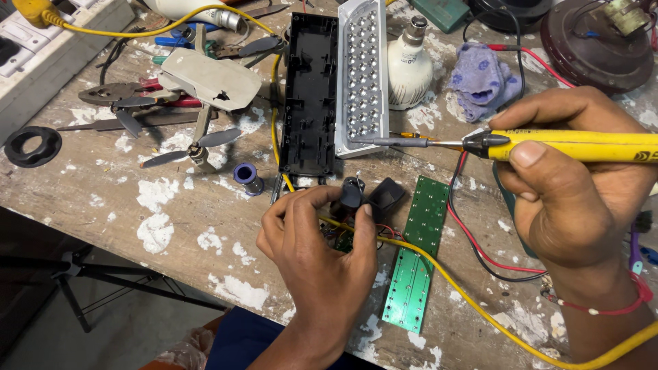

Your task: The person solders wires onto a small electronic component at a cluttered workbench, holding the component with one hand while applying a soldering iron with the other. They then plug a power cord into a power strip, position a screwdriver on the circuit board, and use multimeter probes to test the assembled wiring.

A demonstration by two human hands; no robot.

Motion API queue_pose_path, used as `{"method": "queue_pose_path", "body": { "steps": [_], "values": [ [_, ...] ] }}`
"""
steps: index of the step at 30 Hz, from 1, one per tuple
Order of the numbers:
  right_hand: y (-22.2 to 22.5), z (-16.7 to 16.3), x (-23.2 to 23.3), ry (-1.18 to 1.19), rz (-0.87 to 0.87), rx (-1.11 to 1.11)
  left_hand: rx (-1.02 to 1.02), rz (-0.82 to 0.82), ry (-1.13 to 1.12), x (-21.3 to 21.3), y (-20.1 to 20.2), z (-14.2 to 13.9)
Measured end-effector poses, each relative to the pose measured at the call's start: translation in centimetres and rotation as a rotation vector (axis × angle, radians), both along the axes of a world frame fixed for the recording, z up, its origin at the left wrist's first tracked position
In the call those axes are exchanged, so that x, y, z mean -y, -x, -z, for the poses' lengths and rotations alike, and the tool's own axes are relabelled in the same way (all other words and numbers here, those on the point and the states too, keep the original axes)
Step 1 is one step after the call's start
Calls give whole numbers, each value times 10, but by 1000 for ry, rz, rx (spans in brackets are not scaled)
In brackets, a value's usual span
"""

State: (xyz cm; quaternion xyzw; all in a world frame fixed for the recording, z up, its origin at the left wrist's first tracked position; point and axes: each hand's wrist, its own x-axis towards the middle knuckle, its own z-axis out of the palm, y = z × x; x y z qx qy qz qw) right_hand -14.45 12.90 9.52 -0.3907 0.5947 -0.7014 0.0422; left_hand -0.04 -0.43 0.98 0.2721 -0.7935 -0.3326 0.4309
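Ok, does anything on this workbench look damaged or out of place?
Yes. The white LED lamp panel lies apart from its black plastic housing, and the long green circuit board lies loose on the wooden bench, whose white paint is badly chipped. The grey folding drone sits among scattered hand tools.

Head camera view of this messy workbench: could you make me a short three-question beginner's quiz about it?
1. True or false: the right hand holds a yellow-handled soldering iron.
2. What does the left hand grip? A) small black electrical part B) white bulb C) blue cloth
3. Fill in: the long circuit board on the wooden table is ____ in colour.

Key: 1 true; 2 A; 3 green.
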Motion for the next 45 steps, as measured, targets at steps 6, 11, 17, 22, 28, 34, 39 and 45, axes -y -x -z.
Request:
{"method": "queue_pose_path", "body": {
  "steps": [6, 11, 17, 22, 28, 34, 39, 45],
  "values": [
    [-3, -2, -2, -8, 2, -7, 5, -6, 31, -2, -2, -1],
    [-5, -4, -4, -6, -3, 17, 23, 18, 86, -3, -2, -2],
    [-6, -2, -10, 7, -4, 7, -1, 29, 115, -11, -3, -4],
    [-3, -2, -17, -4, 19, -14, -35, 79, 46, -13, -3, -5],
    [0, -2, -21, -9, 23, -7, -113, 97, 65, -8, 1, -5],
    [0, -2, -19, -63, 18, -47, -65, 91, 109, -4, 0, -6],
    [0, 0, -18, -75, 24, -56, 63, -27, 264, -5, -3, -11],
    [-2, 4, -16, -91, 44, -77, -18, 48, 217, -2, -1, -8]
  ]
}}
